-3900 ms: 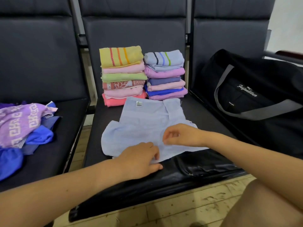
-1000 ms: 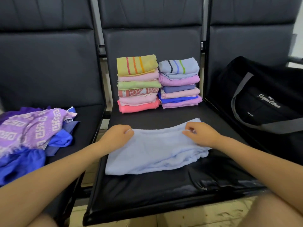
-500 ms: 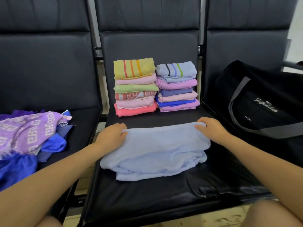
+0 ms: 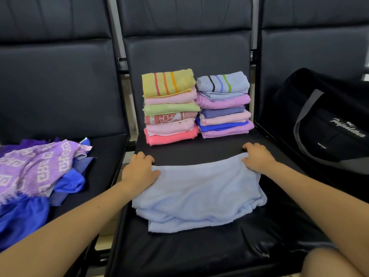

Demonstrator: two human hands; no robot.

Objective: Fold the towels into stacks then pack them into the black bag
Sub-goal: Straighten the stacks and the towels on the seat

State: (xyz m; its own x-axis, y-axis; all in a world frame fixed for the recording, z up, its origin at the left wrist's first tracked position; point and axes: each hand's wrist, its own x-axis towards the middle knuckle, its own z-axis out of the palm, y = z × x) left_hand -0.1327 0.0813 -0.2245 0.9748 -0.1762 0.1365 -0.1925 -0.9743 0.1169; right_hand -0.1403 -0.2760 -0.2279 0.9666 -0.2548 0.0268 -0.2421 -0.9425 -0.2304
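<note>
With my left hand (image 4: pixel 139 170) and right hand (image 4: pixel 257 156) each pinching a far corner of the pale blue towel (image 4: pixel 199 192) on the middle seat (image 4: pixel 199 252), I should square its edges before creasing.

Both hands (image 4: pixel 139 170) folded light-blue towel (image 4: pixel 199 192) over, now gripping far corners.

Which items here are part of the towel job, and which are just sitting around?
In the job: light blue towel, gripped by left hand and right hand; two folded stacks; unfolded pile; black bag.
Lying about: only the black seats.
</note>
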